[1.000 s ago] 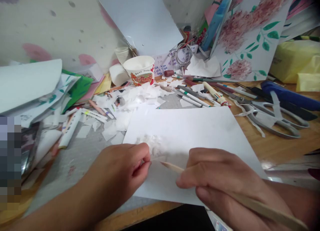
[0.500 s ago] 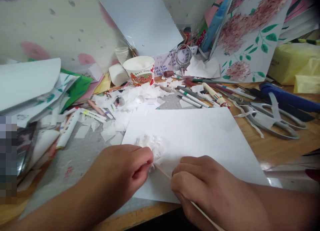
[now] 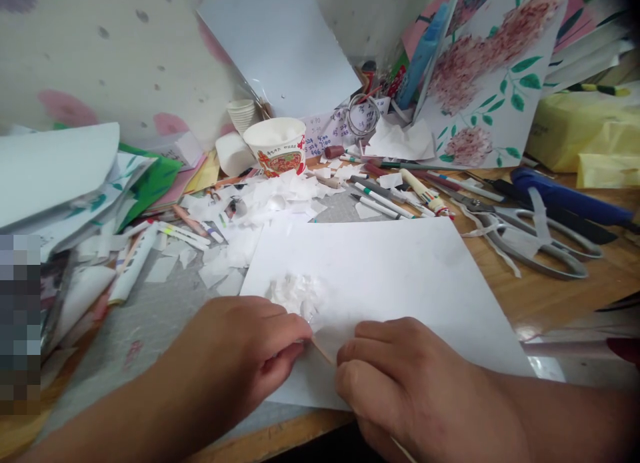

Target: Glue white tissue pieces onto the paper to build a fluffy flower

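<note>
A thin wooden stick (image 3: 323, 351) runs through my closed right hand (image 3: 415, 383), its tip pointing left and its other end showing below the palm. My left hand (image 3: 245, 349) is pinched, thumb against fingertips, right at that tip; whatever lies between the fingers is hidden. Just beyond the left fingers, a raised cluster of small white paper bits (image 3: 295, 293) sits on a white sheet (image 3: 400, 269). Both hands are over the near part of this sheet, and the left hand covers the cluster's front edge.
Loose white paper scraps (image 3: 280, 196) heap behind the sheet, before a paper bowl (image 3: 276, 146). Pens (image 3: 380, 199) lie beyond the sheet, with large scissors (image 3: 540, 243) at the right. A marker (image 3: 134, 263) rests on the grey mat (image 3: 165, 316) at left. A flower picture (image 3: 493, 83) stands at the back.
My left fingertips have shifted slightly right and toward me, and my right hand has come a little left, so less of the stick shows between them. The view has shifted slightly.
</note>
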Motion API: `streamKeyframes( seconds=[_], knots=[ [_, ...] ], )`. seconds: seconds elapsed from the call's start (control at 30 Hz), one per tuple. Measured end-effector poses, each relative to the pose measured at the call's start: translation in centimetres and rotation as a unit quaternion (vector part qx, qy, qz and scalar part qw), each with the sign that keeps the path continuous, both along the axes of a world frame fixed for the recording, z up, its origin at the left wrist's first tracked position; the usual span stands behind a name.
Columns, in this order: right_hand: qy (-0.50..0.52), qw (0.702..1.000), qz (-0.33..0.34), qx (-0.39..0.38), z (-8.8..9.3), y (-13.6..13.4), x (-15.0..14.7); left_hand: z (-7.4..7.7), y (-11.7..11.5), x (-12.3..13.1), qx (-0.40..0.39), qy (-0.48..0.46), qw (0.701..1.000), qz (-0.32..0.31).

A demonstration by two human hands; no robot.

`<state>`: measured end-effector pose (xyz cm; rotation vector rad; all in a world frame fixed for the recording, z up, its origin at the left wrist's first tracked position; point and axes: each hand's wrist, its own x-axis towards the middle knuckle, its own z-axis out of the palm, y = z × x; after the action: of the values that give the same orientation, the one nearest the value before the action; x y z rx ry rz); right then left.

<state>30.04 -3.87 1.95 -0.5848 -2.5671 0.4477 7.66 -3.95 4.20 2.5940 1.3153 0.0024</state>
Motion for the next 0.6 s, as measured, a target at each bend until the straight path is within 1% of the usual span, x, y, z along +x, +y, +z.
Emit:
streamKeyframes(
  seconds=[0.1, 0.17, 0.23, 0.3, 0.37, 0.47, 0.6],
  knots=[
    [0.065, 0.998, -0.013, -0.001, -0.5, -0.3, 0.3, 0.2, 0.2, -0.1, -0.010, 0.019, 1.000, -0.010],
    [0.120, 0.992, -0.035, -0.028, -0.7, -0.5, 0.6, 0.3, 0.2, -0.1, -0.007, 0.028, 0.999, -0.018],
    [0.150, 0.985, -0.049, -0.076, -0.7, -0.4, 1.0, 0.6, 0.2, -0.2, -0.011, 0.039, 0.999, -0.028],
    [0.156, 0.980, -0.052, -0.110, -0.5, -0.1, 1.2, 0.8, 0.2, -0.2, -0.014, 0.048, 0.998, -0.030],
    [0.153, 0.980, -0.043, -0.120, -0.3, 0.2, 1.3, 1.0, 0.1, -0.2, -0.019, 0.054, 0.998, -0.027],
    [0.155, 0.980, -0.040, -0.118, -0.2, 0.5, 1.3, 1.2, 0.1, -0.2, -0.020, 0.047, 0.998, -0.027],
    [0.124, 0.987, -0.015, -0.104, -0.1, 0.9, 1.1, 1.0, 0.1, -0.3, -0.005, 0.040, 0.998, -0.038]
  ],
)
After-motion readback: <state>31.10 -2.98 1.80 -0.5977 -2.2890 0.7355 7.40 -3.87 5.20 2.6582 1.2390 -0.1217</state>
